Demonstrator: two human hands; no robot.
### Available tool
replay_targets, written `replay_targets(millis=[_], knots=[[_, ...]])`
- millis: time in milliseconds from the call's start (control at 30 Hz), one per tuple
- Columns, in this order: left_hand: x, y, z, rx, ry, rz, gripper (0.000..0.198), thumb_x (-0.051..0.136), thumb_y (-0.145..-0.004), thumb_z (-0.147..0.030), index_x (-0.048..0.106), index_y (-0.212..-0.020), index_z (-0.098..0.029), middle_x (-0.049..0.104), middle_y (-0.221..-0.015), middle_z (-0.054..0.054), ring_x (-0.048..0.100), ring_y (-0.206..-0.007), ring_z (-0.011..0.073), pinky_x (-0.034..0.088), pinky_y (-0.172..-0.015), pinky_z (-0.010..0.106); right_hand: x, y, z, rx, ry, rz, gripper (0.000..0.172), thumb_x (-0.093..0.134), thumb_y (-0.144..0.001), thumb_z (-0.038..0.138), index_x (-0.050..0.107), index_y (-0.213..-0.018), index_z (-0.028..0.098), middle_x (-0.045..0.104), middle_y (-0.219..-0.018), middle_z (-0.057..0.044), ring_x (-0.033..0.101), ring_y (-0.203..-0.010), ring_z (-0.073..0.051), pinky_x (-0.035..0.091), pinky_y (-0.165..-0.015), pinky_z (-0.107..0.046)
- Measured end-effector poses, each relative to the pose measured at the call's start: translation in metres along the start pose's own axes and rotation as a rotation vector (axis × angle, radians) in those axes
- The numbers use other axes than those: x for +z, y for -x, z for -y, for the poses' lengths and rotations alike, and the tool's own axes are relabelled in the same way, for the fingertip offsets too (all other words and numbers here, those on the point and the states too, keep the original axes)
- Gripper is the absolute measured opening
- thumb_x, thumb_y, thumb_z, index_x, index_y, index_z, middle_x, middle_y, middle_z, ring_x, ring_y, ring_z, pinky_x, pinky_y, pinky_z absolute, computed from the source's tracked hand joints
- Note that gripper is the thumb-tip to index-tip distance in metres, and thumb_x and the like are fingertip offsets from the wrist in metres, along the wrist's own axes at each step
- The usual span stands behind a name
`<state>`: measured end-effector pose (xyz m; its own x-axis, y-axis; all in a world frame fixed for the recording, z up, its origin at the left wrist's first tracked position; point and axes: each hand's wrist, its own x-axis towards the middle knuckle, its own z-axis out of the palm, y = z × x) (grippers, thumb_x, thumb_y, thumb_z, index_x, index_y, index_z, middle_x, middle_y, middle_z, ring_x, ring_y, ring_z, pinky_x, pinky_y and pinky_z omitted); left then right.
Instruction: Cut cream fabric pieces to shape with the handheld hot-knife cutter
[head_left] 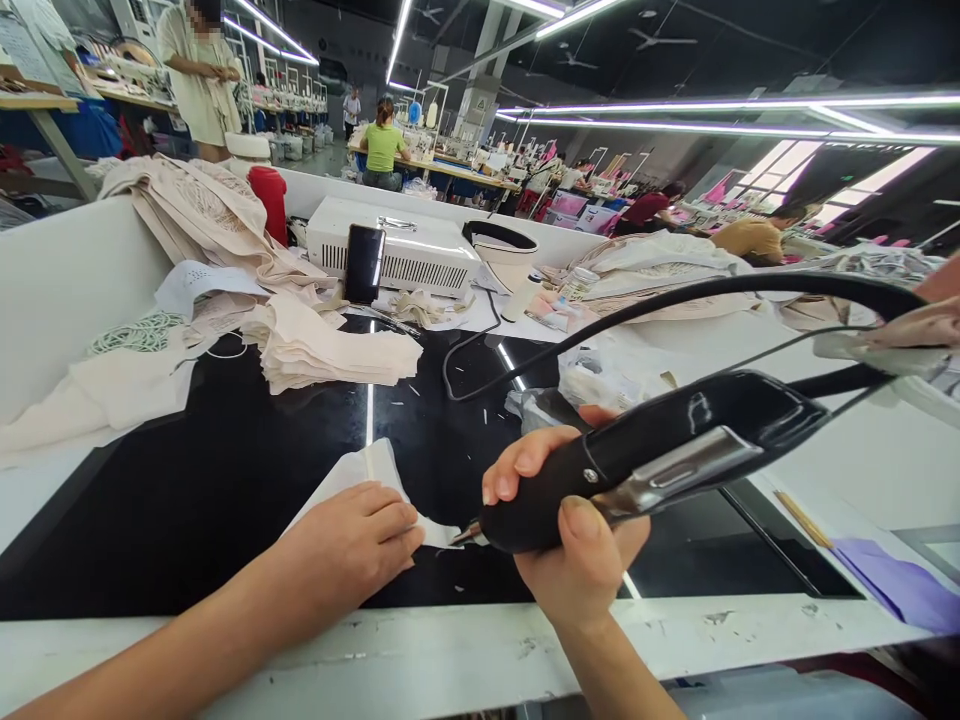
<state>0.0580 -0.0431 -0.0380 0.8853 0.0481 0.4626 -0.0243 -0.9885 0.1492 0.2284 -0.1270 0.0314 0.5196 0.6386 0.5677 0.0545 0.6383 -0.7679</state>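
Note:
My right hand point(570, 530) is wrapped round a black corded hand tool point(637, 450) with a metal lever along its side. The thumb lies near the lever's end. The tool's pointed metal tip reaches the edge of a small white fabric piece point(382, 462) on the glossy black board point(195, 500). My left hand point(360, 540) presses this fabric down, its fingers bent and held together, just left of the tip. Part of the fabric is hidden under the left hand.
A stack of cream fabric pieces point(337, 350) lies behind my left hand. Further back stand a vented white box point(405, 250), a phone point(364, 262) and a red object point(268, 203). The black cable point(712, 290) arcs to the right. Fabric heaps point(195, 215) line the back.

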Motion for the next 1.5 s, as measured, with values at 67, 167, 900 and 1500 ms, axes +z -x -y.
replay_targets(millis=[67, 167, 900, 1500], knots=[[0.0, 0.0, 0.0, 0.002, 0.004, 0.0, 0.009, 0.057, -0.102, -0.015, 0.063, -0.107, -0.012, 0.068, -0.099, 0.008, 0.066, -0.098, 0.0225, 0.058, -0.089, 0.037, 0.0, 0.001, -0.001, 0.003, 0.003, 0.007, 0.039, 0.075, -0.086, 0.036, 0.058, -0.122, 0.032, 0.059, -0.08, 0.003, 0.059, -0.056, -0.014, 0.053, -0.046, -0.029], [0.0, 0.0, 0.0, 0.007, 0.008, 0.003, 0.01, 0.057, -0.102, -0.015, 0.064, -0.109, -0.011, 0.069, -0.1, 0.009, 0.067, -0.099, 0.0236, 0.059, -0.088, 0.038, 0.0, 0.003, -0.002, 0.013, 0.016, 0.01, 0.038, 0.074, -0.088, 0.035, 0.058, -0.122, 0.033, 0.06, -0.08, 0.004, 0.06, -0.057, -0.014, 0.053, -0.047, -0.029], [-0.036, 0.006, 0.007, -0.367, 0.09, 0.307, 0.029, 0.042, -0.103, -0.015, 0.07, -0.102, -0.019, 0.067, -0.105, 0.007, 0.069, -0.093, 0.0224, 0.06, -0.083, 0.038, 0.002, -0.034, -0.032, 0.014, 0.02, -0.058, 0.026, 0.073, -0.08, 0.024, 0.051, -0.092, 0.026, 0.062, -0.075, 0.007, 0.057, -0.054, -0.009, 0.051, -0.05, -0.024], [-0.034, -0.021, 0.046, -0.461, 0.283, 0.413, 0.041, 0.079, -0.086, -0.021, 0.055, -0.119, -0.026, 0.051, -0.153, 0.009, 0.034, -0.151, 0.0322, 0.035, -0.121, 0.057, 0.028, -0.028, -0.047, 0.033, -0.048, 0.0, 0.027, 0.071, -0.081, 0.028, 0.049, -0.096, 0.026, 0.058, -0.075, 0.006, 0.054, -0.058, -0.011, 0.049, -0.055, -0.028]])
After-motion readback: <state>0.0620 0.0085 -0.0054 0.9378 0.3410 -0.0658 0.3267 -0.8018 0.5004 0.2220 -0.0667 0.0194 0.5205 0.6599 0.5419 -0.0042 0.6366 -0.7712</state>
